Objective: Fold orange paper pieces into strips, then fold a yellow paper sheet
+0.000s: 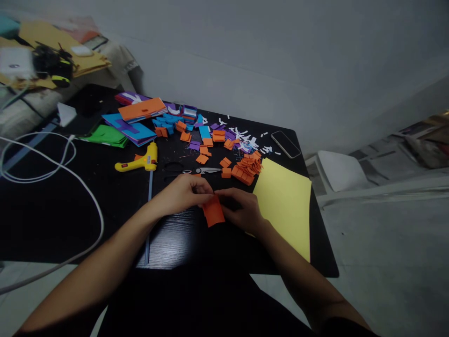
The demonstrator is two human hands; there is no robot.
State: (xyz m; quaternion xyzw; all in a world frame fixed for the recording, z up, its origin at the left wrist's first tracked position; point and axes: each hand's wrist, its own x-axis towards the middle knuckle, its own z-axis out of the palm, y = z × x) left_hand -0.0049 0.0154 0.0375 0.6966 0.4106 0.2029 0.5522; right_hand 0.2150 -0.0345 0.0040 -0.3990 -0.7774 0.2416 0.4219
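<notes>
An orange paper piece [213,212] hangs between my two hands, its lower end toward me. My left hand [187,191] pinches its upper left edge. The fingers of my right hand [242,208] close on the top right of the same piece; some fingertips are hidden. Just beyond the hands lie scissors [206,171] with dark handles. To the right of the scissors is a pile of folded orange paper pieces [247,168]. A yellow hot glue gun [140,161] rests left of my left hand, above a long bluish strip [149,229].
A large yellow sheet [286,206] lies under my right forearm's side. A phone [285,143] sits near the far right corner. Folded green paper [107,135], blue and orange stacks and white scraps [247,140] spread across the back. A white cable [94,201] loops on the left.
</notes>
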